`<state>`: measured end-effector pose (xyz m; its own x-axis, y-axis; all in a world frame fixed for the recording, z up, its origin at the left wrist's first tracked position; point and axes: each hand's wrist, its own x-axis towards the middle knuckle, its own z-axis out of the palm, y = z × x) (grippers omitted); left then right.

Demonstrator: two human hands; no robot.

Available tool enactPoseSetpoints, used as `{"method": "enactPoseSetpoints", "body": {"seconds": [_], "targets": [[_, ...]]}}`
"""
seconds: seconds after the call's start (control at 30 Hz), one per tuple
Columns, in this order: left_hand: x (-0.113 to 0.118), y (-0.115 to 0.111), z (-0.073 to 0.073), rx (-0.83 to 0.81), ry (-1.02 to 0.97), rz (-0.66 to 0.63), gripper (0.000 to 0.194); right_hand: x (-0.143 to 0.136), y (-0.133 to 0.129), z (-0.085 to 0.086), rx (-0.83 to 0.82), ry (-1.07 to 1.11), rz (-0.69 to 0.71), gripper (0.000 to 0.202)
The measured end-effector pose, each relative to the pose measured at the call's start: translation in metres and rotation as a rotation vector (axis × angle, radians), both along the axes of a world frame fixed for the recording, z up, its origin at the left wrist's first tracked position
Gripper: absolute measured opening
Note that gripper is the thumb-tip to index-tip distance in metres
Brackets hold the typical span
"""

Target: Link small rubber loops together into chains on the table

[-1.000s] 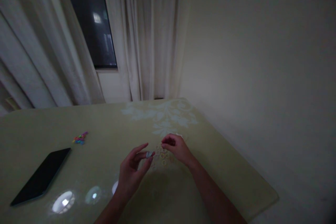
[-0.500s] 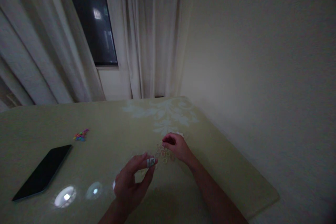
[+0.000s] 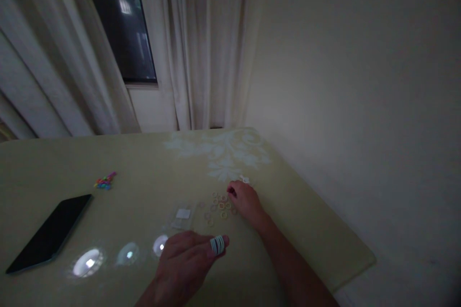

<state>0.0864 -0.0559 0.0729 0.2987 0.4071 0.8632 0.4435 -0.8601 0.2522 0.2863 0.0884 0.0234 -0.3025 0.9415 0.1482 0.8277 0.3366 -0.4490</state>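
My left hand [image 3: 185,261] is low in the middle, its fingers drawn together. Several pale and dark-striped small hair ties [image 3: 217,245] are stacked around its fingertip, with the thumb pressed close by. My right hand [image 3: 245,199] is curled at the right edge of a loose scatter of small hair ties [image 3: 222,206], in pale yellow, pink and grey tones. Its fingertips are pinched together; whatever is between them is hidden. Just beyond its knuckles lies a small white piece [image 3: 245,180], partly covered by the hand.
A clear plastic bag with a white label [image 3: 183,214] lies left of the hair ties. Further left are a dark tablet [image 3: 50,232] and a small pile of brightly coloured pieces [image 3: 104,182]. The table [image 3: 151,163] meets a wall on the right.
My left hand has turned and moved slightly right and down, its thumb now closed against the finger with the hair ties. My right hand has shifted slightly right, fingers more closed. The bag is now uncovered.
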Motion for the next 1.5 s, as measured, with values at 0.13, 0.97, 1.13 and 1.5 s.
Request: {"method": "enactPoseSetpoints", "body": {"seconds": [0.13,0.97,1.13,1.5], "targets": [[0.003,0.003,-0.019,-0.151,-0.154,0.056,0.023,-0.004,-0.003,0.007,-0.024,0.335,0.082,0.006],[0.005,0.022,-0.03,-0.854,-0.881,-0.177,0.035,-0.024,-0.042,0.034,-0.523,1.18,0.662,0.02],[0.006,0.023,-0.032,-0.859,-0.847,-0.15,0.037,-0.024,-0.042,0.031,-0.459,1.147,0.649,0.023],[0.004,0.026,-0.031,-0.815,-0.816,-0.162,0.032,-0.022,-0.042,0.032,-0.515,1.152,0.68,0.03]]}}
